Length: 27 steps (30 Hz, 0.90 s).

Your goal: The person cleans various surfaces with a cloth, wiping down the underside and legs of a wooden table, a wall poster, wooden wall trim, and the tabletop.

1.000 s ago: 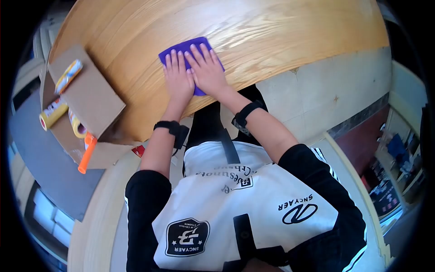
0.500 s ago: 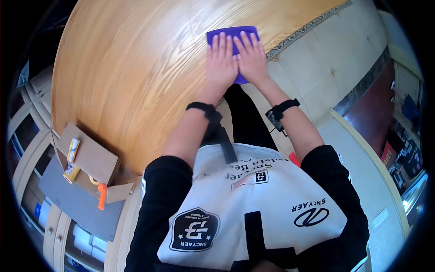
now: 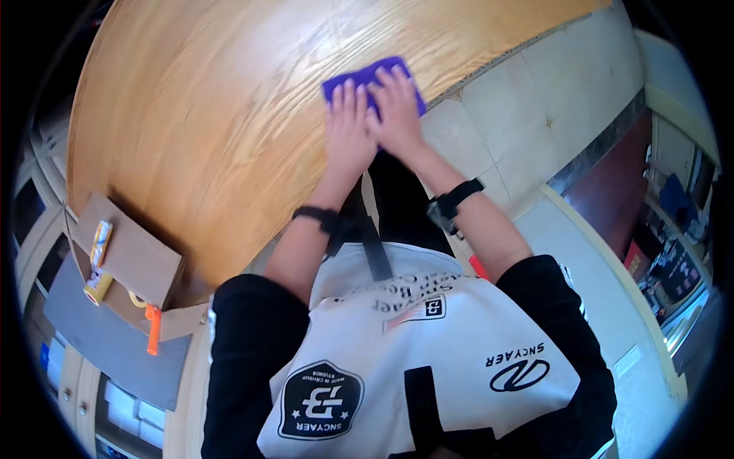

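A purple cloth (image 3: 367, 75) lies on the wooden tabletop (image 3: 229, 99), close to the table's edge. My left hand (image 3: 352, 131) presses flat on its left part with the fingers stretched forward. On the right part rests my right hand (image 3: 397, 115), also flat, its fingers a little spread and slightly blurred. The thumbs meet near the cloth's middle. The cloth's near part is mostly hidden under the palms.
An open cardboard box (image 3: 145, 252) stands at the left, with a yellow tube (image 3: 98, 283) and an orange object (image 3: 154, 330) at it. Cabinets (image 3: 84, 390) line the left side. Tiled floor (image 3: 489, 122) lies right of the table.
Both hands and the purple cloth have shifted left and a bit nearer to me, and the cloth has turned slightly. The whole view has also moved a little.
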Available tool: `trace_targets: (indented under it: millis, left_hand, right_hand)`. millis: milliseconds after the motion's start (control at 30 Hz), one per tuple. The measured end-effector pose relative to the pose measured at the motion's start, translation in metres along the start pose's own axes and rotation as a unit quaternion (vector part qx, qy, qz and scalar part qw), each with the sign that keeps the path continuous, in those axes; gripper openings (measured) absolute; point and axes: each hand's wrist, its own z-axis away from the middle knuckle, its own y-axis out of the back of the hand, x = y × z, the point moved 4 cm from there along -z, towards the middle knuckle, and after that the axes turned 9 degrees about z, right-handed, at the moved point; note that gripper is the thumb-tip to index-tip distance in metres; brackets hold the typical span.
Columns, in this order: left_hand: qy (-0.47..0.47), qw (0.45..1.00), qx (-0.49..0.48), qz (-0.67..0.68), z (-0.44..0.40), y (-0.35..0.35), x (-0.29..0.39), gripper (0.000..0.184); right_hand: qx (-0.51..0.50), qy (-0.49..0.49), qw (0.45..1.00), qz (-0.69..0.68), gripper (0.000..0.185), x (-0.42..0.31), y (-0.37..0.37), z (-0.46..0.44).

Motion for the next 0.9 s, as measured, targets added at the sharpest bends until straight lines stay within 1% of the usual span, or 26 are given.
trace_targets:
  millis: [33,67,100,133,167,233,267,333,367,500,567,767,900]
  left_hand:
    - [0.029,1.0,-0.006,-0.007,0.021,0.01,-0.012,0.052]
    - [0.034,0.999,-0.002,-0.009,0.042,0.019,-0.022,0.052]
    - [0.034,0.999,-0.018,-0.039,0.059,0.024,-0.033,0.052]
    - [0.032,0.997,-0.031,-0.069,0.061,0.029,-0.037,0.051]
    - [0.032,0.997,-0.025,-0.071,0.059,0.03,-0.039,0.051]
    - [0.03,0.998,-0.023,-0.051,0.06,0.035,-0.032,0.049]
    - [0.028,0.997,-0.021,-0.064,0.059,0.035,-0.029,0.049]
    - [0.033,0.997,-0.023,-0.06,0.053,0.033,-0.024,0.049]
    - [0.04,0.997,-0.026,-0.06,0.046,0.031,-0.023,0.05]
    - [0.033,0.997,-0.01,-0.067,0.005,0.028,-0.011,0.051]
    - [0.032,0.998,0.015,-0.043,-0.027,0.025,-0.009,0.054]
    - [0.009,0.996,0.057,-0.066,-0.143,0.008,-0.003,0.056]
    - [0.01,0.994,0.084,-0.072,-0.195,0.004,0.005,0.058]
  right_hand:
    - [-0.013,0.013,1.0,-0.01,0.044,-0.022,-0.012,0.009]
    - [-0.031,0.02,0.999,-0.006,0.047,-0.04,-0.021,0.019]
    - [-0.045,0.027,0.999,0.0,0.05,-0.056,-0.03,0.027]
    - [-0.028,0.025,0.999,0.013,0.051,-0.068,-0.032,0.032]
    - [-0.032,0.008,0.999,0.019,0.052,-0.072,-0.034,0.036]
    - [-0.06,0.006,0.998,0.017,0.054,-0.069,-0.03,0.034]
    - [-0.061,0.005,0.998,0.019,0.054,-0.066,-0.027,0.034]
    - [-0.057,0.042,0.997,0.013,0.056,-0.059,-0.024,0.026]
    - [-0.052,0.044,0.998,0.017,0.056,-0.054,-0.022,0.019]
    - [-0.046,0.061,0.996,0.037,0.056,-0.03,-0.016,-0.021]
    - [-0.036,0.064,0.997,0.037,0.055,-0.014,-0.013,-0.046]
    - [0.028,0.076,0.995,0.06,0.052,0.048,-0.001,-0.144]
    - [0.036,0.083,0.994,0.058,0.049,0.076,0.0,-0.193]
